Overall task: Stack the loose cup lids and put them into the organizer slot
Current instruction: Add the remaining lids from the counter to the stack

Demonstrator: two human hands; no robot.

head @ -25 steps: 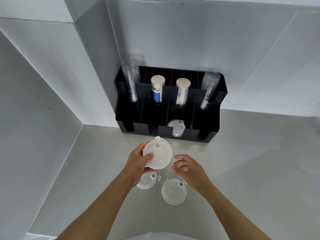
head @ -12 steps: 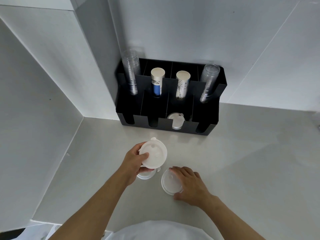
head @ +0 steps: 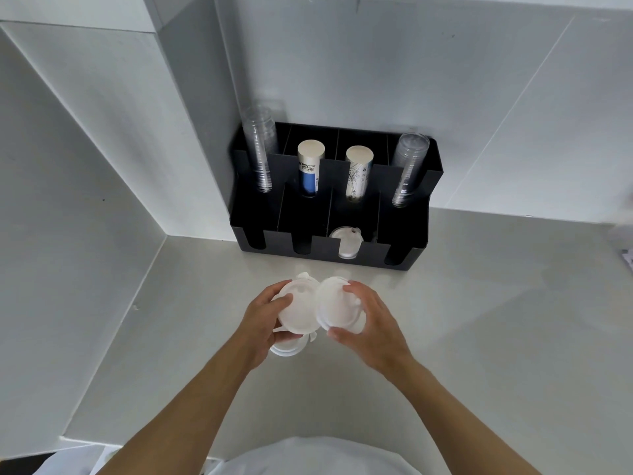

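My left hand (head: 263, 320) grips a stack of white cup lids (head: 298, 311) above the counter. Beside it, my right hand (head: 368, 323) holds a single white lid (head: 337, 308), whose edge meets the stack. Under my left hand another lid (head: 287, 347) lies on the counter, partly hidden. The black organizer (head: 407, 234) stands against the back wall; several lids (head: 347, 243) sit in its third front slot.
The organizer's back slots hold two stacks of clear cups (head: 260, 149) (head: 407, 169) and two stacks of paper cups (head: 309, 169) (head: 357, 173). White walls close in at the left and behind. The grey counter (head: 479, 320) runs off to the right.
My right hand has picked the lid up off the counter and brought it against the stack in my left hand. The view has shifted slightly.
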